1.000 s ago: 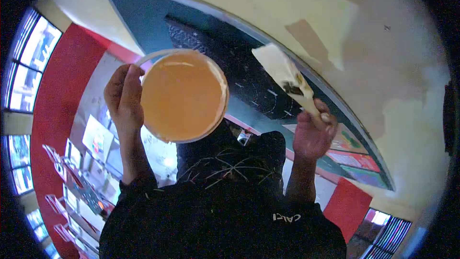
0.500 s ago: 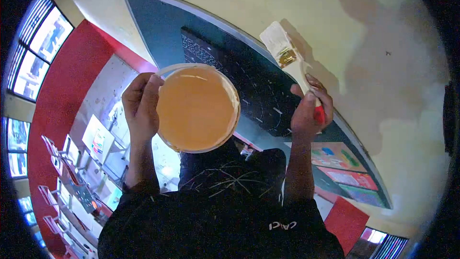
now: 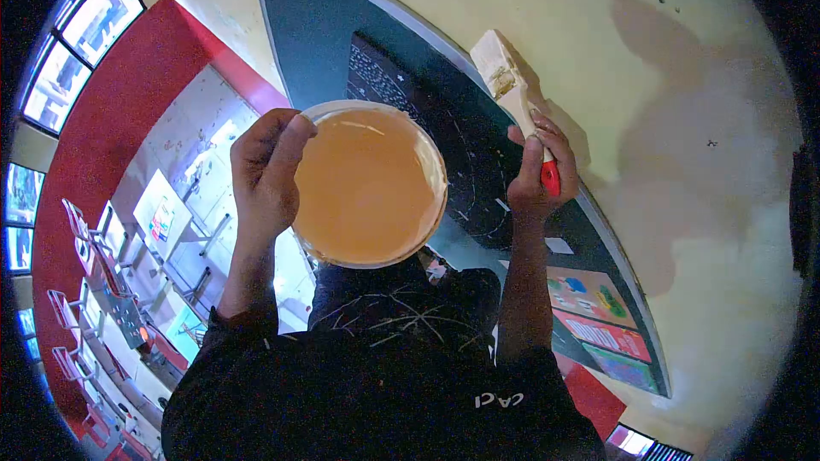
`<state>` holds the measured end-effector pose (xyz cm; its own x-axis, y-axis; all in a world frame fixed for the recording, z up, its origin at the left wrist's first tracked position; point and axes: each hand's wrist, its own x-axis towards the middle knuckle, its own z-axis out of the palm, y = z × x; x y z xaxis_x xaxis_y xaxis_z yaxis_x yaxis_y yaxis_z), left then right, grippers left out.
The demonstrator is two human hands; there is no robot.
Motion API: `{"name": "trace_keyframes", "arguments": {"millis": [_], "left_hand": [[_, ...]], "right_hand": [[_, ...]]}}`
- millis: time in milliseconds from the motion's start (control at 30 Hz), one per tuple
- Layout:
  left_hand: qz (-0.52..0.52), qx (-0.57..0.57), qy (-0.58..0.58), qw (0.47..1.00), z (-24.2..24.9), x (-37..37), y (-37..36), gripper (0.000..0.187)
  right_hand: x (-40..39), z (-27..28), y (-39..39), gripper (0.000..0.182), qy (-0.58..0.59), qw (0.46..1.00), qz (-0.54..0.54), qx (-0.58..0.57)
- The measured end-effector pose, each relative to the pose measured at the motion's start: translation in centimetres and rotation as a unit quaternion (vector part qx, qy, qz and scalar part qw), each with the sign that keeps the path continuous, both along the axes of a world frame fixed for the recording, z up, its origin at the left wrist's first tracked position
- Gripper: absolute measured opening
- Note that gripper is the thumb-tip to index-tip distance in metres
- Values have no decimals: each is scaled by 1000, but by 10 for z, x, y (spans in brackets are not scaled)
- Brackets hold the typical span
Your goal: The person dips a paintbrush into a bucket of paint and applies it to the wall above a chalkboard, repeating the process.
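My left hand (image 3: pixel 266 166) grips the rim of a round paint bucket (image 3: pixel 442 196), thumb over the edge. Peach-orange paint (image 3: pixel 367 188) fills the wide mouth, with pale smears along its right inner side. In my right hand (image 3: pixel 544 166) is a paintbrush (image 3: pixel 516 102), its pale handle ending in a red tip. The bristles point up and away, coated in light paint, and overlap the edge of the chalkboard and the cream wall (image 3: pixel 564 8) in this view. Fingers of my right hand wrap around the handle; the palm side is hidden.
A dark green chalkboard (image 3: pixel 299 13) in a pale frame runs along the wall, with colourful posters (image 3: pixel 598 337) at its lower right. White tables (image 3: pixel 165 209) and chairs (image 3: pixel 73 312) stand at left on a tiled floor, beside a red wall (image 3: pixel 111 77) and windows (image 3: pixel 102 21).
The view has shifted. In it, the bucket sits slightly further right and up. The brush has risen a little, still in my right hand; both grips stay the same.
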<state>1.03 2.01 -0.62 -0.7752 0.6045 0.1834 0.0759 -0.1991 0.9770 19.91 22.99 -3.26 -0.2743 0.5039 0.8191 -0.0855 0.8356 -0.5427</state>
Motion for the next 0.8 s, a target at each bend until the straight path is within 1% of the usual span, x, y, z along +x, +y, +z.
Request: {"name": "trace_keyframes", "arguments": {"millis": [67, 167, 267, 367, 567, 667, 800], "left_hand": [[8, -18, 13, 1000, 0, -1, -1, 17], [-4, -32, 8, 999, 2, -2, -3, 17], [-5, -19, -9, 1000, -3, -3, -2, 17], [14, -13, 11, 1000, -1, -1, 1, 17], [1, -5, -13, 1000, -2, -1, -1, 16], [17, 1, -9, 1000, 2, 2, 1, 17], [5, -18, 9, 1000, -2, -2, -1, 18]], "right_hand": [[-4, 1, 0, 12, 17, 1000, 15, -13], [-2, -2, 3, 12, -12, 1000, -8, 2], [-5, -2, 2, 11, 16, 1000, 14, -22], [-4, -4, 5, 12, -7, 1000, -9, -4], [-7, -2, 2, 11, 22, 999, 5, -24], [-6, -2, 1, 11, 12, 1000, 2, 1], [-3, -2, 0, 11, -16, 999, -26, 18]]}}
